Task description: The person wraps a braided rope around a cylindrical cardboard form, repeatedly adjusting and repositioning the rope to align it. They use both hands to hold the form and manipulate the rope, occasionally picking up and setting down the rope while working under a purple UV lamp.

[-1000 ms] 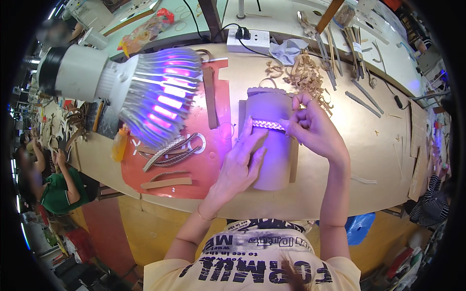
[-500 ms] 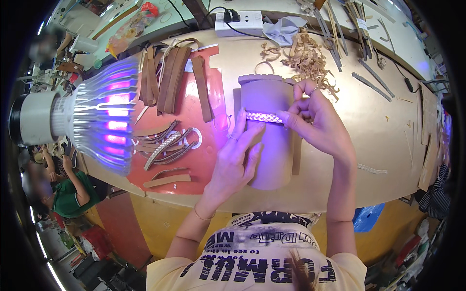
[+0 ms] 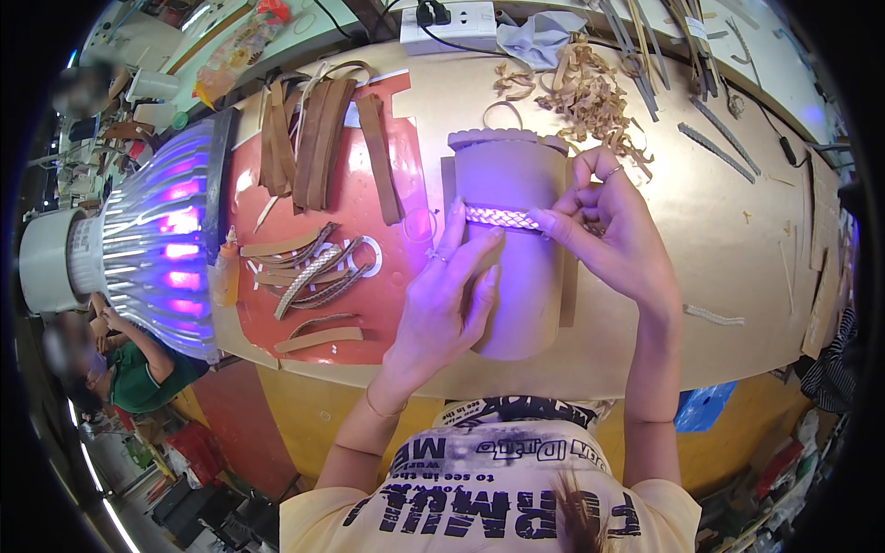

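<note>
A tan leather cylinder [image 3: 512,249] lies on its side on the wooden workbench [image 3: 737,240], its long axis running away from the person, with a scalloped end pointing toward the far edge of the bench and the plain end toward the person's body. Across its upper half sits a pale braided strip [image 3: 502,217], laid crosswise to the cylinder's axis, running left to right. The left hand [image 3: 442,309] rests open and flat on the near left side of the cylinder, fingers spread over the leather, the forefinger reaching up to touch the left end of the braid; it presses rather than clasps. The right hand [image 3: 613,235] comes in from the right, its thumb and fingertips pinched on the right end of the braid, just at the cylinder's right flank. To the left a red cutting mat [image 3: 406,120] carries brown leather strips [image 3: 309,138] and a loose pile of braided cords [image 3: 313,272]. A large lamp [image 3: 157,240] glowing violet sits at the far left. Beyond the cylinder lie curled leather offcuts [image 3: 590,92], a white power strip [image 3: 447,26] and long metal tools [image 3: 701,74].
</note>
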The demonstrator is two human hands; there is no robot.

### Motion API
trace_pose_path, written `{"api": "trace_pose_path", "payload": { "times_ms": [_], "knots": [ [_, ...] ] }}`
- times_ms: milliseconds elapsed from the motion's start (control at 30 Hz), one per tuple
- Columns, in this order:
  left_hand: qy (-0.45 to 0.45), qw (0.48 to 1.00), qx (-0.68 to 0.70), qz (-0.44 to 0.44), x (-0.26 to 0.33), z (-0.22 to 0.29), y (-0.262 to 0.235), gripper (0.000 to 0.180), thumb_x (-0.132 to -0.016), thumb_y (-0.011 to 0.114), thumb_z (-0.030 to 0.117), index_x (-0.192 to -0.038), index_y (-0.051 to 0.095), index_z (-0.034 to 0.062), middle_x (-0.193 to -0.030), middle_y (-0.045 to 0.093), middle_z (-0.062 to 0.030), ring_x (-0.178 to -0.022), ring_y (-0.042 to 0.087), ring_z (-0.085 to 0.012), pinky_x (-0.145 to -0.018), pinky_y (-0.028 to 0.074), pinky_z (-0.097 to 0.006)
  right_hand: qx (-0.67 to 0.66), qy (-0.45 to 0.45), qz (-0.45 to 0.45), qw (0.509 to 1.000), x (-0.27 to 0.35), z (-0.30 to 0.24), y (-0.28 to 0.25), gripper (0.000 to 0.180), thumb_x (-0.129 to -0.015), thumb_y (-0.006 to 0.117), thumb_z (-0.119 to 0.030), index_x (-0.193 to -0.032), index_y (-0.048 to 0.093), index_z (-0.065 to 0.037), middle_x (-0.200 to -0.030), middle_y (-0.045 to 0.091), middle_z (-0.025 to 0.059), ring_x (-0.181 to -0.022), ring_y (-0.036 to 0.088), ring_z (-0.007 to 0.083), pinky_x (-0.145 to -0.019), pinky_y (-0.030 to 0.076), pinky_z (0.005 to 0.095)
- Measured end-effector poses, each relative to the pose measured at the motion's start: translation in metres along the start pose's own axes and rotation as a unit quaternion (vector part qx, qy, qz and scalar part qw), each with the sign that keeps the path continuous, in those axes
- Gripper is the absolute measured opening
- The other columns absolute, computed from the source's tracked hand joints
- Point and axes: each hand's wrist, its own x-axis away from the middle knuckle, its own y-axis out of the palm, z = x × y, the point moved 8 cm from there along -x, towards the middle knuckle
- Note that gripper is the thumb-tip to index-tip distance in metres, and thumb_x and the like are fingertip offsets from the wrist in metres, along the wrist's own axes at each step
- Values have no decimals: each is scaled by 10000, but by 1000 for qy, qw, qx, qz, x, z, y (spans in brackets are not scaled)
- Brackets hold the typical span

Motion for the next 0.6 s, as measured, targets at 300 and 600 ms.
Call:
{"api": "trace_pose_path", "payload": {
  "times_ms": [300,600],
  "knots": [
    [-47,998,23,-19,2,-4,1,365,-893,645,84,-1254,595,80,-1442,404,-324,-1198,568,-429,-922,511,-419,1,-32,24,999,1,5,0,368,-886,723,-75,-936,361,-121,-718,516,-22,-691,530,36,-616,422,188],
    [-23,1000,13,-3,2,-3,1,387,-877,647,53,-1260,595,71,-1443,404,-326,-1178,586,-422,-911,516,-413,29,31,51,998,4,34,-4,396,-835,788,-237,-871,428,-76,-597,399,-45,-567,334,56,-489,287,230]
  ]
}}
